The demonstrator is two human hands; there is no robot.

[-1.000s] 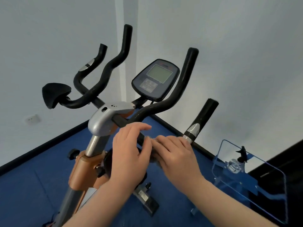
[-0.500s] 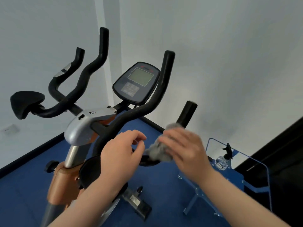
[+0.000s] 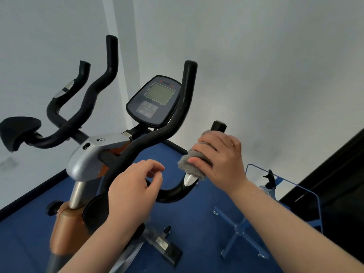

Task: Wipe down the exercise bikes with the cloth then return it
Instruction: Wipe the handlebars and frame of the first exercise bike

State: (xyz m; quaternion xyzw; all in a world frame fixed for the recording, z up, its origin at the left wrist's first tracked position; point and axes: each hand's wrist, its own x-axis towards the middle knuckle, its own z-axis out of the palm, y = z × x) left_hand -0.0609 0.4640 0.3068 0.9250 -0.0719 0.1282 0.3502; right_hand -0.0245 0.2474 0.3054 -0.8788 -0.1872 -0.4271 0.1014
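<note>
The right hand (image 3: pixel 220 160) squeezes the cloth (image 3: pixel 190 163) around the bike's (image 3: pixel 86 160) right handle, the left hand (image 3: pixel 136 186) hangs loosely curled near it, and the dangling cloth end could slip off.

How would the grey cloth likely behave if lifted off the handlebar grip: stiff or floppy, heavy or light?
Probably floppy: the grey cloth bunches and wraps around the handlebar grip under the right hand. Likely light, since one hand holds it easily. Its fuzzy edge suggests it is not slippery.

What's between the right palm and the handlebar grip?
The grey cloth, wrapped round the grip under the right hand, as the head view shows.
</note>
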